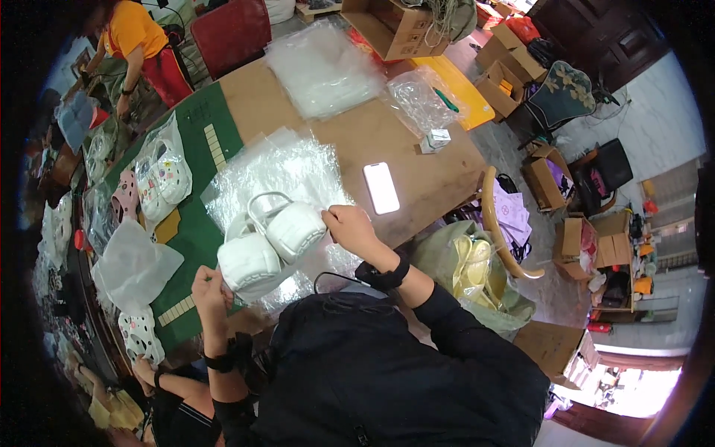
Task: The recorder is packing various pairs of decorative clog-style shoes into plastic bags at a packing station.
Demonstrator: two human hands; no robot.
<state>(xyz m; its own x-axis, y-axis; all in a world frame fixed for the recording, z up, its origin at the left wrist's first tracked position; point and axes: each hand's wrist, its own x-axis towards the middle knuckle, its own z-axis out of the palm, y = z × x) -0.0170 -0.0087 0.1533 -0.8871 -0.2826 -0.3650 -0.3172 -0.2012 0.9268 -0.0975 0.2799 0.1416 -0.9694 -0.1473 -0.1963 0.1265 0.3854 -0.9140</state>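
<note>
A pair of plain white clogs is held side by side just above the table, one clog [249,264] at the left and the other [296,229] at the right, a heel strap [262,195] rising behind them. My left hand [212,292] is closed, fingers pinched at the outer edge of the left clog. At the outer edge of the right clog, my right hand [350,229] is closed in a similar pinch. Whether thin clear plastic also lies between the fingers, I cannot make out. Beneath the clogs spreads a pile of shiny clear plastic bags [309,160].
A phone [382,188] and small white box [435,141] lie right; another clear bag stack [324,71] lies farther back. Bagged decorated clogs [164,175] rest on the green mat [192,257]. Another person's hand [145,372] touches clogs. A bag of yellow clogs [473,268] stands right.
</note>
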